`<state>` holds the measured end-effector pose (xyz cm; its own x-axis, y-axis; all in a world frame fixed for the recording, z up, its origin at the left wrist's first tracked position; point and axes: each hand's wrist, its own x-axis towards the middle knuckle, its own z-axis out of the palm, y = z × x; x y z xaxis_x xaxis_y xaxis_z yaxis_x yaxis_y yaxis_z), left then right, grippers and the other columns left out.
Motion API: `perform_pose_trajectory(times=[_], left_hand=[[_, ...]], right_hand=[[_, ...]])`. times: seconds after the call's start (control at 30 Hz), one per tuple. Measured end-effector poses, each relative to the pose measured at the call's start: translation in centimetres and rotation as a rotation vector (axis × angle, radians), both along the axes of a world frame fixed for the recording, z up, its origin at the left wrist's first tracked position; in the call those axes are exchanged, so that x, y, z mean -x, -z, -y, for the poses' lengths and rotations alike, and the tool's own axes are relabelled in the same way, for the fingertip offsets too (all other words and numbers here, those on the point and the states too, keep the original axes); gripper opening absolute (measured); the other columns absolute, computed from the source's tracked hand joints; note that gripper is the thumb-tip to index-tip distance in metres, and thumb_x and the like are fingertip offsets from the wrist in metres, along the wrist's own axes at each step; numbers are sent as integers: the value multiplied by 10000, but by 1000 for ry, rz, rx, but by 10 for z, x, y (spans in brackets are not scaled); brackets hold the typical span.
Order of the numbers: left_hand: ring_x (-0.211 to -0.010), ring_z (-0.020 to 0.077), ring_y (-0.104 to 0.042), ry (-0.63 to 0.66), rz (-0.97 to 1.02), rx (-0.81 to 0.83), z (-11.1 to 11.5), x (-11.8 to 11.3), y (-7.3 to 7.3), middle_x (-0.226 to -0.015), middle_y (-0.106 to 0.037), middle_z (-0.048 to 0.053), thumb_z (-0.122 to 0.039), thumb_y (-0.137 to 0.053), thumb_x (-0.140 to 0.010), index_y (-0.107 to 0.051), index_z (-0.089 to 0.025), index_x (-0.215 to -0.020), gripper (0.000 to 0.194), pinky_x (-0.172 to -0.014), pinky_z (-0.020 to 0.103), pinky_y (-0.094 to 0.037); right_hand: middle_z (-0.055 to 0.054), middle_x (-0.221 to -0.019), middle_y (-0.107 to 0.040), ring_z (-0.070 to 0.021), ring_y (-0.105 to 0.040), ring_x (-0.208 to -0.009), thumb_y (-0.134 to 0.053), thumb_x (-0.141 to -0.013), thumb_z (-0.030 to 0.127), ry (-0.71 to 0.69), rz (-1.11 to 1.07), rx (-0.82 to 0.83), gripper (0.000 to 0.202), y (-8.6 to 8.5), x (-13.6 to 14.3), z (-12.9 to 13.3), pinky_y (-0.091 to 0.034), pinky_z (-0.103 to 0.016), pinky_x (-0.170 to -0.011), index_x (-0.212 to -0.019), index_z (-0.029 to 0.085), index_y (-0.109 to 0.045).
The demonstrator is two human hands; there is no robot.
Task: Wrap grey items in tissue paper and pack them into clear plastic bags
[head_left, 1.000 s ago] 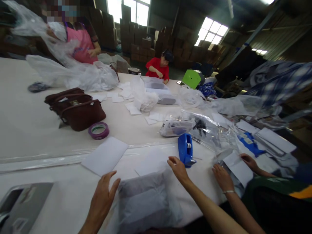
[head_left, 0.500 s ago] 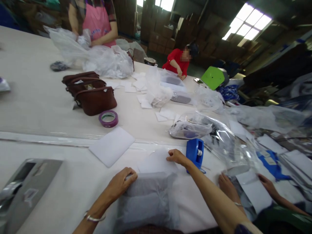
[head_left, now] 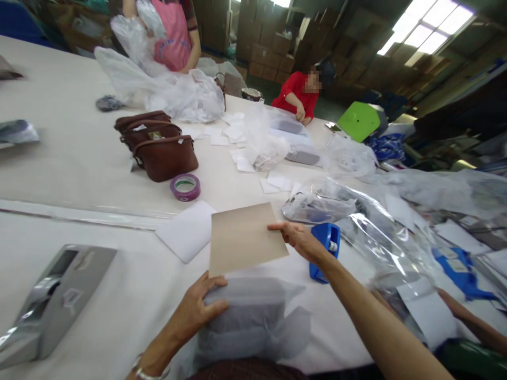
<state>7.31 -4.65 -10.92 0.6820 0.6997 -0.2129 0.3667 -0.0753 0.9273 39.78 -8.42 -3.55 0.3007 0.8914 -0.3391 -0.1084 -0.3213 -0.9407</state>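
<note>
A grey bundle in a translucent bag (head_left: pixel 245 322) lies at the table's near edge, in front of me. My left hand (head_left: pixel 206 301) grips its upper left corner, thumb on top. Just beyond it, a beige card (head_left: pixel 245 237) stands tilted, its lower left corner close to my left fingertips. My right hand (head_left: pixel 299 237) is at the card's right side, with the index finger stretched across its face and the other fingers curled; the thumb is hidden. Under the card's left side lies a white sheet (head_left: pixel 186 232).
A blue tape dispenser (head_left: pixel 325 253) stands right of my right hand; a grey metal dispenser (head_left: pixel 59 301) sits left. Beyond are purple tape (head_left: pixel 185 187), brown bags (head_left: pixel 166 155) and clear plastic (head_left: pixel 368 227). A co-worker's hand (head_left: pixel 455 306) is at the right; two people work across the table.
The card has been raised from the table and now shows its beige face. My right index finger has straightened. The bag's right side has spread outward. The view has shifted slightly.
</note>
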Motion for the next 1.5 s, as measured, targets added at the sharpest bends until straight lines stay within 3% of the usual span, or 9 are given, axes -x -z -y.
perform_pose_trajectory(times=[0.2,0.33,0.5,0.73,1.0,1.17,1.27,1.37,1.5], left_hand=[[-988,266,-636,20,26,-26,1,2,-7,-1006,-673,79,-441,-717,-723,-730,-242,-986,329,-912,368,-515],[-1051,277,-623,19,36,-24,1,4,-3,-1082,-678,90,-447,-720,-730,-725,-248,-1010,343,-970,388,-495],[-1055,276,-618,50,17,-25,-1,1,2,-1096,-671,95,-473,-715,-740,-721,-245,-1023,363,-967,388,-490],[-1066,281,-617,43,7,5,-7,-3,2,-1094,-678,97,-466,-718,-721,-721,-241,-1003,360,-972,395,-488],[-1063,307,-615,-33,-112,64,-22,-15,20,-1025,-709,89,-499,-632,-734,-733,-239,-926,339,-997,447,-462],[-1097,331,-586,-48,-153,37,-30,-22,29,-1015,-719,91,-517,-617,-728,-742,-241,-871,335,-1029,477,-416],[-1041,315,-597,-34,-146,31,-31,-24,28,-1001,-714,87,-516,-615,-732,-735,-237,-852,326,-983,456,-441],[-1100,318,-579,-56,-155,32,-29,-25,27,-1061,-703,90,-508,-627,-735,-738,-244,-858,311,-1014,454,-425],[-1152,330,-551,-73,-167,-53,-23,-21,26,-1116,-693,103,-505,-643,-751,-745,-245,-899,316,-1047,478,-400]], right_hand=[[-12,-831,-726,-226,-677,-799,-840,-593,474,105,-50,4,922,82,17,-3,-527,-374,-794,-1388,191,-467],[-41,-841,-727,-249,-670,-850,-798,-580,549,154,-50,74,679,114,18,12,-514,-399,-839,-1119,176,-623],[-43,-758,-719,-235,-674,-707,-801,-562,577,-41,-150,260,511,134,22,41,-540,-408,-734,-835,164,-675],[-32,-671,-684,-207,-649,-657,-833,-568,549,-354,-223,345,439,130,29,74,-513,-328,-662,-681,145,-703],[-19,-667,-691,-235,-635,-703,-708,-689,491,-425,-65,330,316,117,18,82,-538,-371,-696,-716,177,-728],[-2,-573,-661,-198,-581,-574,-706,-614,321,-395,196,389,159,111,-12,72,-478,-301,-572,-562,173,-683],[-39,-679,-703,-221,-620,-651,-573,-750,381,-258,391,362,266,103,-23,57,-487,-326,-639,-761,178,-744],[-60,-897,-740,-251,-651,-867,-538,-811,398,-240,492,271,308,92,-16,33,-485,-359,-807,-932,210,-750],[-25,-912,-745,-235,-652,-874,-613,-752,299,-406,488,201,195,84,12,2,-467,-324,-823,-864,245,-763]])
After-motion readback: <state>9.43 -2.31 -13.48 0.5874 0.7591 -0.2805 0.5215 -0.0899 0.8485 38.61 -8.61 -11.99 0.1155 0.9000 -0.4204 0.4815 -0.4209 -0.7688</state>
